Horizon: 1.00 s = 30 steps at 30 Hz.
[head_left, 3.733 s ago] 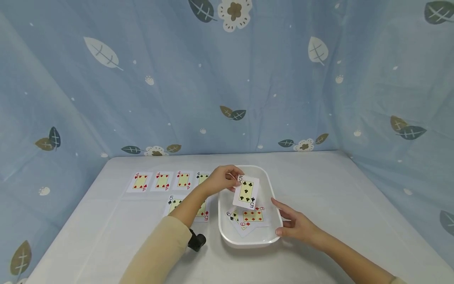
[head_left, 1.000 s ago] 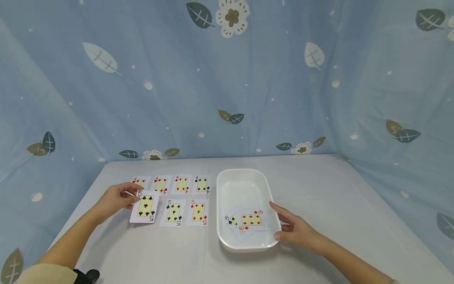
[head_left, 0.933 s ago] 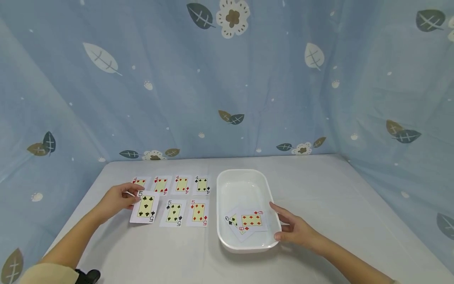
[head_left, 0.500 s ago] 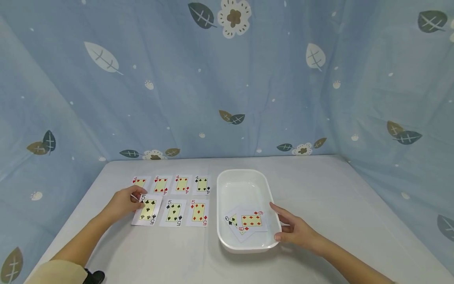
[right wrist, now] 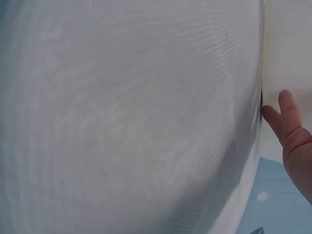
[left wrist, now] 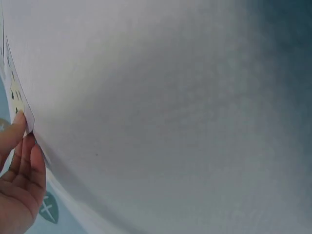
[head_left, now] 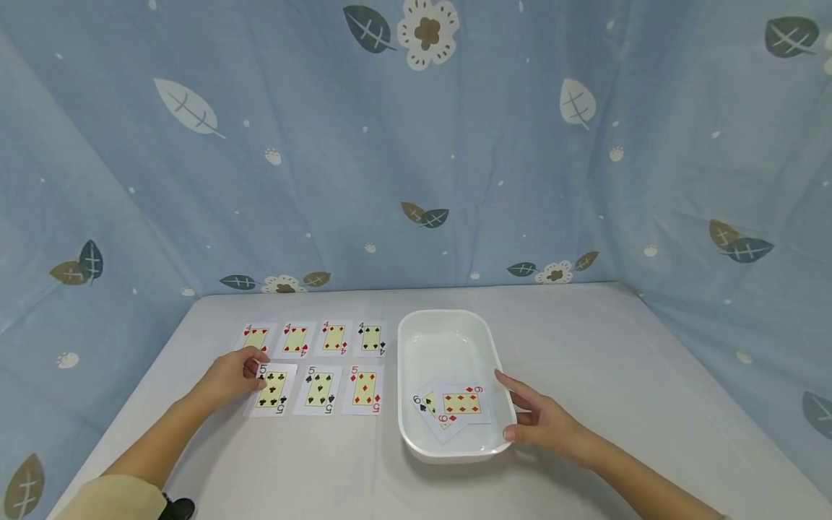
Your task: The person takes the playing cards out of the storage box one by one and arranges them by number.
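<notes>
My left hand [head_left: 229, 377] pinches the upper left corner of a five of clubs playing card [head_left: 273, 390], thumb on its face and fingers beneath in the left wrist view. The card lies low at the left end of the front row, beside a five of spades [head_left: 318, 390] and a five of diamonds [head_left: 362, 390]. My right hand [head_left: 546, 422] rests against the right side of a white plastic basin [head_left: 442, 332], its fingers fairly straight in the right wrist view. Inside the basin lie a six of diamonds [head_left: 462, 404] and a partly covered black-suited card [head_left: 429, 415].
Behind the fives, a row of fours [head_left: 334, 338] lies face up, the leftmost partly hidden by my left hand. A white cloth [head_left: 585, 339] covers the table. Blue patterned curtain [head_left: 494, 144] rises along its back and sides.
My left hand has carried the five of clubs from above the basin leftward and lowered it at the left end of the front row. The right hand has stayed at the basin.
</notes>
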Each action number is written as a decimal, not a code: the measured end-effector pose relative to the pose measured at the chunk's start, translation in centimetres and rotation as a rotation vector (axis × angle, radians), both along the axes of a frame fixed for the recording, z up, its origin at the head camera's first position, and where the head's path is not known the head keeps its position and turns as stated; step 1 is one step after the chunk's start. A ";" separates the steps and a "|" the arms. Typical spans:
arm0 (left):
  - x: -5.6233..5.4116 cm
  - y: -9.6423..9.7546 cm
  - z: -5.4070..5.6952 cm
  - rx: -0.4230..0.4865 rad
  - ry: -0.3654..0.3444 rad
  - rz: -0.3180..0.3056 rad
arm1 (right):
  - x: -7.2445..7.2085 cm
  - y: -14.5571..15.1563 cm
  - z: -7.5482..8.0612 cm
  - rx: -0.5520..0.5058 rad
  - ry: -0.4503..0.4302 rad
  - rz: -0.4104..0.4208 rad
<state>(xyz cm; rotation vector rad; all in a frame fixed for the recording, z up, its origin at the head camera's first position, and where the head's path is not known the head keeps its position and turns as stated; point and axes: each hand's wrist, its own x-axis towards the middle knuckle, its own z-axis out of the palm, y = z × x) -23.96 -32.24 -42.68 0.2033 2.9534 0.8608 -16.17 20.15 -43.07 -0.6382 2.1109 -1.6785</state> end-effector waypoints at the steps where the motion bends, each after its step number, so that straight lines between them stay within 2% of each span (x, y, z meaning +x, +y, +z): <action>1: 0.0 0.0 0.0 0.001 -0.007 0.001 | 0.0 0.0 0.0 0.000 0.002 0.002; 9: 0.2 0.5 0.1 -0.059 0.018 0.004 | 0.0 0.0 0.0 0.021 0.018 0.000; 15: 0.3 1.6 0.3 0.005 0.036 -0.018 | -0.1 0.0 -0.1 0.022 0.021 0.001; 23: -0.2 3.3 0.8 0.093 0.169 -0.150 | -0.1 0.1 -0.2 0.017 0.015 -0.001; 30: -0.1 6.1 2.4 0.163 0.248 -0.280 | -0.1 0.1 -0.2 0.003 0.008 0.002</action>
